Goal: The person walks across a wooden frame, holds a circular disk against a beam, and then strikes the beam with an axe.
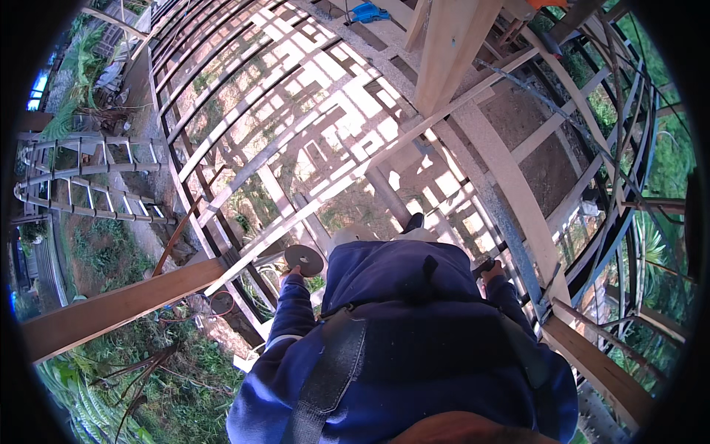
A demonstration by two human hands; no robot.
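My left hand [293,273] is closed on the lower edge of a thin, dark grey grinding disc [313,258] with a small hole in its middle. It is held out beside my left hip, in front of the timber frame. On the other side, my right hand [491,274] is down by my right hip, its fingers closed round a small dark object [484,266]. Its kind cannot be made out. Blue sleeves cover both arms, and wide dark straps [336,362] cross my chest.
Below me spreads an open lattice of wooden joists [325,196], with ground showing through the gaps. A thick timber post [447,59] rises ahead. A heavy beam [126,307] runs out at left, with a ladder [89,189] beyond it. A blue tool [367,12] lies far ahead.
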